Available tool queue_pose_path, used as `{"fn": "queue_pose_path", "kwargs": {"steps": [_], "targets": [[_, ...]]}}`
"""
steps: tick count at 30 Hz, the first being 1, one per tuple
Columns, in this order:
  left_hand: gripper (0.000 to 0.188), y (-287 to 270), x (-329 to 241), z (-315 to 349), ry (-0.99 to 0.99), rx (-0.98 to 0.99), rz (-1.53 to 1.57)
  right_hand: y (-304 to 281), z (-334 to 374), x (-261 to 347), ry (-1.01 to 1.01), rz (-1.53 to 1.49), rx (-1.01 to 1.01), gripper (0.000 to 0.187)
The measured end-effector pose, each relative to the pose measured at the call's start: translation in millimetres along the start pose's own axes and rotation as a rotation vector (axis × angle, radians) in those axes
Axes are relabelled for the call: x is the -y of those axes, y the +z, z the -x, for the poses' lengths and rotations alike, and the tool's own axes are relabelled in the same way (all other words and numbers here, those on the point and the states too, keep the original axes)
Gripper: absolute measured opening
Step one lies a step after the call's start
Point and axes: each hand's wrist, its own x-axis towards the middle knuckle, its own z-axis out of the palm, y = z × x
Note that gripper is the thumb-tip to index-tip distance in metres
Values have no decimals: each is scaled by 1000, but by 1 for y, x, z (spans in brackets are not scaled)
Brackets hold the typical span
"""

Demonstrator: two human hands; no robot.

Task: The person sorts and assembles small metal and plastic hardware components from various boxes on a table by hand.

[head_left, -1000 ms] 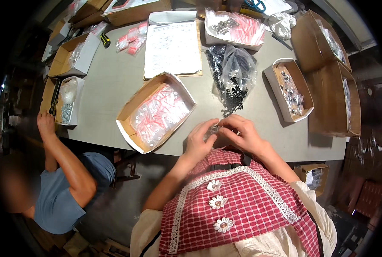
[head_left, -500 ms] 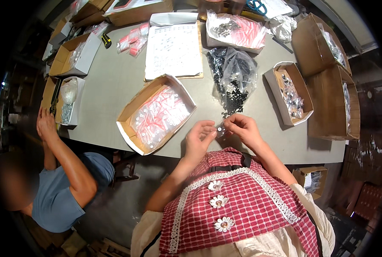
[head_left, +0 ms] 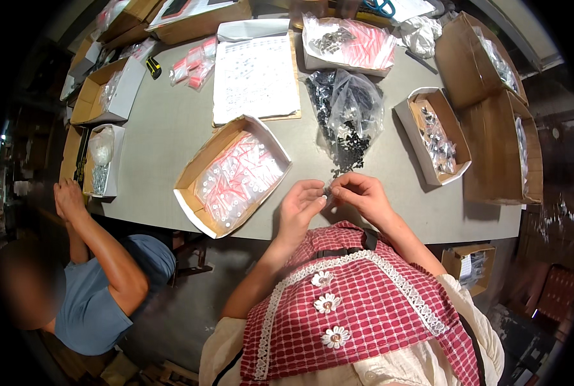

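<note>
Both hands meet at the table's near edge, in front of a spilled heap of small black parts [head_left: 351,147]. Between them is a small clear plastic bag [head_left: 327,191], mostly covered by fingers. My left hand [head_left: 301,204] pinches its left side between thumb and fingers. On the other side, the fingertips of my right hand [head_left: 363,195] are closed on the bag. The black parts come out of a large clear bag [head_left: 358,96] lying just beyond. To the left, an open cardboard box [head_left: 189,201] holds many small red-striped bags with white round pieces in them.
A printed sheet [head_left: 255,80] lies at the back. Behind the black parts is a box of red-striped bags [head_left: 338,62]. A narrow box [head_left: 417,138] of small packed parts and large cartons [head_left: 493,141] stand right. A co-worker's hands [head_left: 70,198] rest by the left table edge.
The small bag has turned between my fingers, and the white ring seen in it before shows less. My hands stay in nearly the same place. The whole view has shifted slightly.
</note>
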Motion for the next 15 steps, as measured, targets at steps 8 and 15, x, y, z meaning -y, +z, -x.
{"fn": "queue_pose_path", "kwargs": {"steps": [8,15], "targets": [[32,-5,4,0,40,9,-25,2,0,-5,-3,82,61,15],[29,-3,-17,-2,-197,135,208,0,1,1,-401,247,3,9]]}}
